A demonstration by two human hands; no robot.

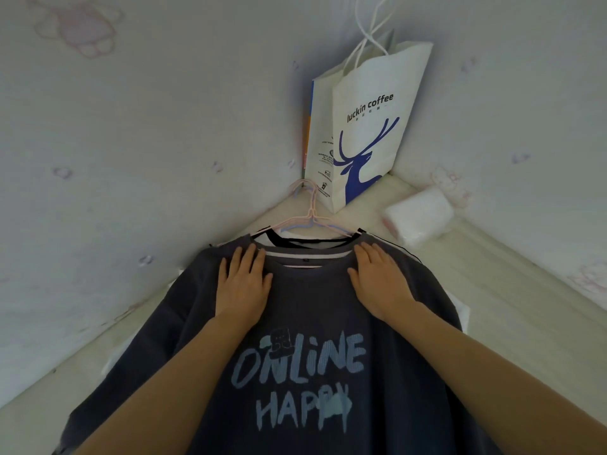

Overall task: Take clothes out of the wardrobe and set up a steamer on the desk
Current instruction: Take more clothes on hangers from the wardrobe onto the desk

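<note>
A dark grey knit T-shirt printed with pale blue "ONLINE HAPPY" lettering [305, 372] lies face up across the pale cream desk [512, 290], its collar pointing into the far corner where two patterned walls meet. The left hand [243, 284] rests flat on the left shoulder seam, fingers spread narrowly and gripping nothing; this looks like pressing the ribbed cloth smooth for steaming. Thin pink and blue wire hangers [310, 218] poke out of the neck, so the shirt and a black-trimmed garment beneath it are still hung. The right hand [377, 277] mirrors it on the right shoulder, palm down, fingers together. Behind stands a stiff white paper bag with a blue deer [368, 133]; at the right edge lies a soft white wrapped roll [417, 215]. No steamer is visible.
</note>
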